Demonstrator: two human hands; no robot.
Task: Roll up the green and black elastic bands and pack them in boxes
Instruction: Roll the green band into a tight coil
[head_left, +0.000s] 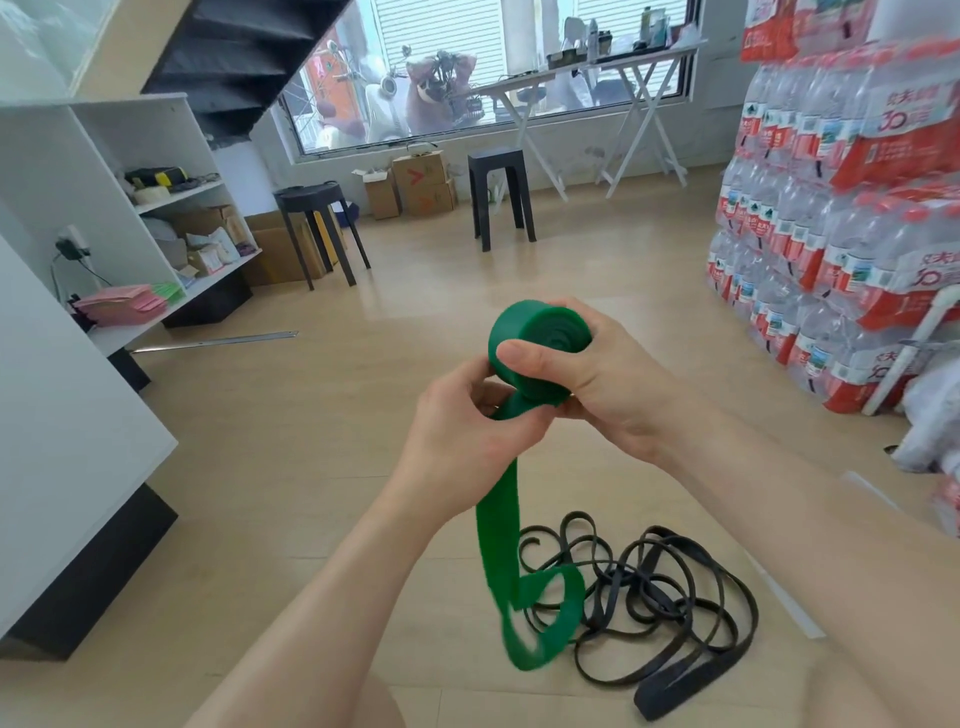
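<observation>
Over wood floor (311, 467), left hand (457, 431) and right hand (613, 379) curl fingers (519, 358) round a green band (540, 338), half coiled, tail dangling.

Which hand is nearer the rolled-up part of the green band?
Right. The right hand grips the roll; the left hand pinches the loose strip just below it.

One green band (540, 340); two hands (457, 441) (618, 384); two black stools (318, 228) (501, 192)
</observation>
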